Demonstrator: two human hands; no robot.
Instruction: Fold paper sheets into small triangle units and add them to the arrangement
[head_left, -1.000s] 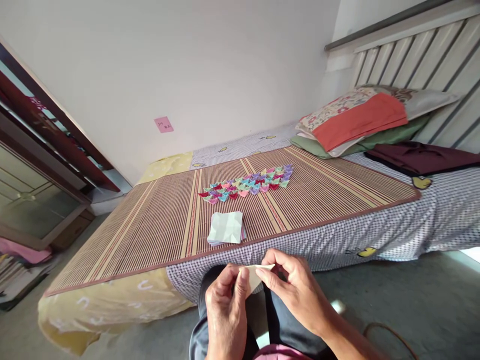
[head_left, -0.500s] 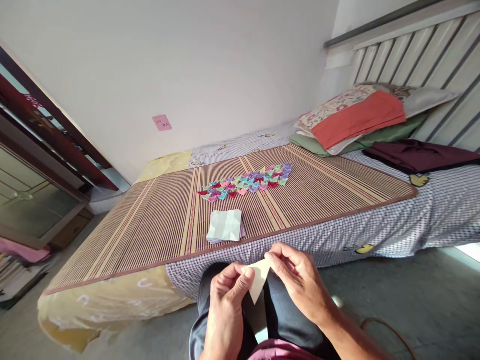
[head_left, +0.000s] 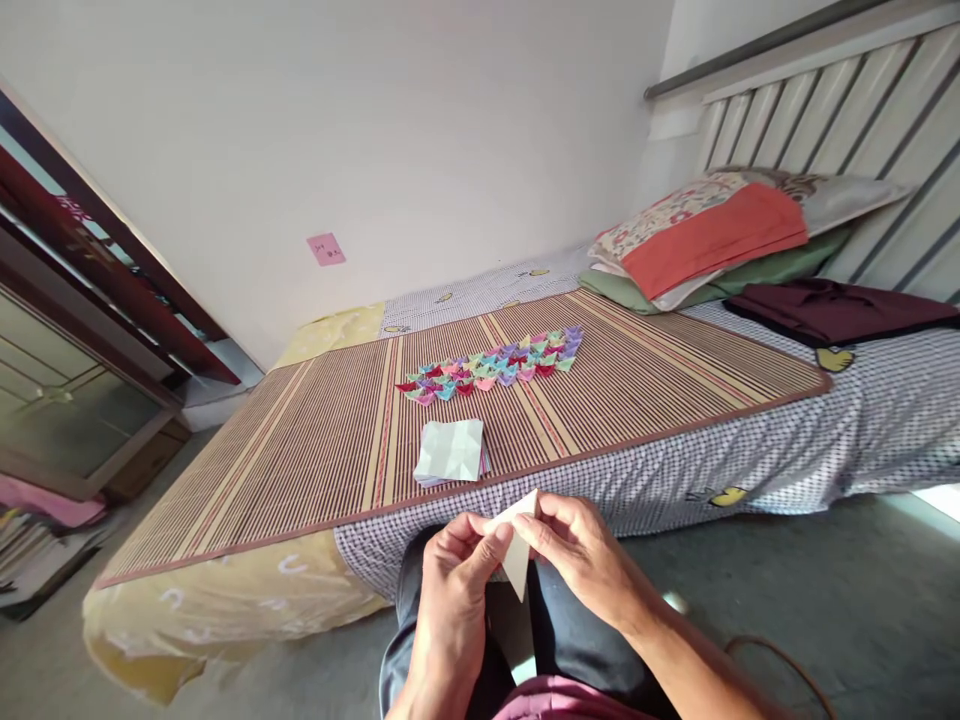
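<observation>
A cream piece of folded paper (head_left: 517, 562) is held over my lap, with one point hanging down and another sticking up between the fingers. My left hand (head_left: 459, 580) pinches its left side between thumb and fingers. On the other side, my right hand (head_left: 581, 555) grips it, the thumb pressed on the top edge close to the left thumb. Part of the paper is hidden by the fingers. Beyond my hands, a stack of square paper sheets (head_left: 450, 450) with a pale green one on top lies on the striped mat (head_left: 315, 450).
Several small folded paper pieces (head_left: 491, 365) in many colours stand in rows on the mat. Pillows (head_left: 712, 235) and a folded maroon cloth (head_left: 832, 312) lie at the bed's right end. A pink paper (head_left: 326, 249) is on the wall (head_left: 465, 130).
My right hand has shifted left along the paper, its thumb now close to the left thumb. The paper's upper right corner now points upward, and its visible part looks narrower.
</observation>
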